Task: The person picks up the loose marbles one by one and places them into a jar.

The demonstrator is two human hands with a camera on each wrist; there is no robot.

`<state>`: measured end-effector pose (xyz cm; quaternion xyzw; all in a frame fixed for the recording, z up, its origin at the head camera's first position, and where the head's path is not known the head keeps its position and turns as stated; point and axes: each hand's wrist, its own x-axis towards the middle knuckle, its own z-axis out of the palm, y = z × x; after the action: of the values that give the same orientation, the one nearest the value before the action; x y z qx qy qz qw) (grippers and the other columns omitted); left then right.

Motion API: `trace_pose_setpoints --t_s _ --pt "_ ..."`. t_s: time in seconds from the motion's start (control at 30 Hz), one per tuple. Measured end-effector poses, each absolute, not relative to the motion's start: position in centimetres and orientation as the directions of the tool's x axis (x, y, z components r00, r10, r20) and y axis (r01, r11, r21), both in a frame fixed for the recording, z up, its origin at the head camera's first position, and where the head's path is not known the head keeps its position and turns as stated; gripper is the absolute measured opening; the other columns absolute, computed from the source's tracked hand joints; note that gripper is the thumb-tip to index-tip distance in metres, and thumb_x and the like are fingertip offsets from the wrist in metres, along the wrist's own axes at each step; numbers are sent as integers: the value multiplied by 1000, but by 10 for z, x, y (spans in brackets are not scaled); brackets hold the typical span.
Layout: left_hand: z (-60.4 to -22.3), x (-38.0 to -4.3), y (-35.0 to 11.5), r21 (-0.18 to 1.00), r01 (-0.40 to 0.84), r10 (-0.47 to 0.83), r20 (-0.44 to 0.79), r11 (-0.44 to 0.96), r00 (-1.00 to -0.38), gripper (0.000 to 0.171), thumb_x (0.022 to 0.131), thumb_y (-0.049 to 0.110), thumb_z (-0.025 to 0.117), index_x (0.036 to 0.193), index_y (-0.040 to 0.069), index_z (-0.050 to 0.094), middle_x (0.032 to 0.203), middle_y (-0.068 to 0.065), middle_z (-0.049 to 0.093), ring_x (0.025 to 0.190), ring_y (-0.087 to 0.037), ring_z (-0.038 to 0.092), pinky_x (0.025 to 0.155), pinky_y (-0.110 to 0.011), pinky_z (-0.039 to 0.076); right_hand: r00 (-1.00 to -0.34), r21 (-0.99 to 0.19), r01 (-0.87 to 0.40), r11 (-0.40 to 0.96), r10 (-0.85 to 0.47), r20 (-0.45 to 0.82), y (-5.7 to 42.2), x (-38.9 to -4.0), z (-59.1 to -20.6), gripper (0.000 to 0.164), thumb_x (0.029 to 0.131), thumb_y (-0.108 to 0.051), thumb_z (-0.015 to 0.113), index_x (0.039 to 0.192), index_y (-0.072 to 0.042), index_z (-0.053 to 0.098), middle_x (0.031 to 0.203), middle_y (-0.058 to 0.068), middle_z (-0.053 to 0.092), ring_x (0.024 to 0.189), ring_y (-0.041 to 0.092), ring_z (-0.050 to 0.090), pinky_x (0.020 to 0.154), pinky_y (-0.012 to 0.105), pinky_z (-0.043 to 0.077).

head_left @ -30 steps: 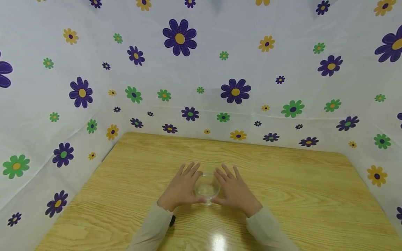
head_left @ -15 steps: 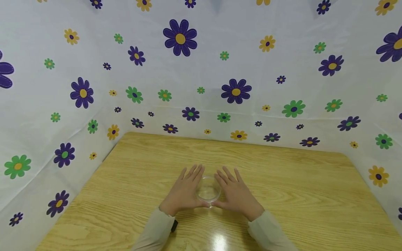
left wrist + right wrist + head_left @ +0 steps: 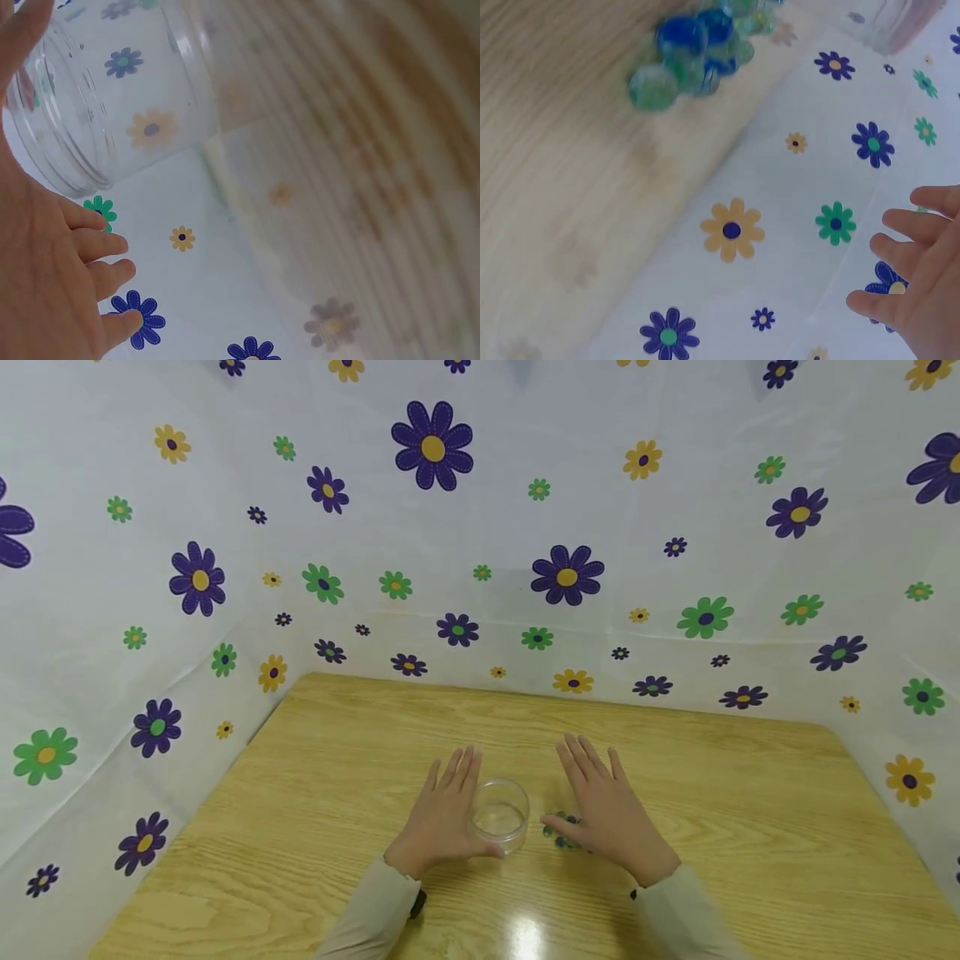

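Observation:
A clear, round jar (image 3: 514, 837) stands upright on the table, its top uncovered. My left hand (image 3: 438, 822) is at the jar's left side, fingers straight and thumb stretched across its near side; whether it touches the wall is hard to tell. In the left wrist view, the transparent jar (image 3: 146, 97) shows a ridged rim near the thumb. To the right of the jar is a cluster of blue and green glass marbles (image 3: 682, 64). Held out flat, my right hand (image 3: 615, 818) hides part of these marbles (image 3: 561, 842) and grips nothing.
The wood-grain table (image 3: 360, 735) extends around the jar and marbles. A white curtain with flower prints (image 3: 480, 527) encloses its back and sides. Light reflects off the table near the front.
My right hand has moved away from the jar to the right, and marbles show that were out of sight before. My left hand stays beside the jar.

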<state>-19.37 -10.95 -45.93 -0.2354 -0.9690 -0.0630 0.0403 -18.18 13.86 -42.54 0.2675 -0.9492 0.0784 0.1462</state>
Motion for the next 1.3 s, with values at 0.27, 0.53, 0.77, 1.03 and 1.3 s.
trace_pose_setpoints --t_s 0.27,0.53,0.77,1.03,1.3 --pt "-457 -191 -107 90 445 436 100 891 -894 132 58 77 67 149 -4 16 156 -20 17 145 -33 16 118 -53 14 -749 -16 -536 844 -466 471 169 -179 -418 86 78 -48 70 142 -1 37 141 18 46 131 35 42 104 61 33" --pt "-460 -193 -110 30 423 418 106 906 -902 132 56 80 65 148 -4 20 155 -20 20 144 -33 20 117 -53 16 -693 -2 -557 830 -464 552 191 -174 -423 71 85 -50 61 133 1 48 127 19 57 118 36 52 96 61 40" --pt "-462 -196 -113 -35 433 434 113 901 -894 132 56 86 58 147 -4 24 154 -20 24 144 -32 23 117 -52 19 -725 -18 -529 849 -440 529 202 -169 -428 74 77 -41 72 134 0 48 126 17 58 117 35 52 99 61 37" --pt "-463 -199 -113 -29 451 452 107 892 -886 131 56 87 57 146 -4 28 153 -21 26 143 -31 25 116 -51 21 -716 -13 -532 846 -442 540 207 -167 -430 74 76 -41 72 133 0 49 124 17 59 115 35 52 98 62 37" --pt "-463 -200 -114 -45 459 462 103 887 -881 130 56 87 56 145 -4 29 152 -21 28 143 -32 26 116 -52 21 -714 -5 -537 844 -452 534 212 -166 -435 68 84 -48 63 130 0 52 120 18 61 113 36 54 97 62 37"
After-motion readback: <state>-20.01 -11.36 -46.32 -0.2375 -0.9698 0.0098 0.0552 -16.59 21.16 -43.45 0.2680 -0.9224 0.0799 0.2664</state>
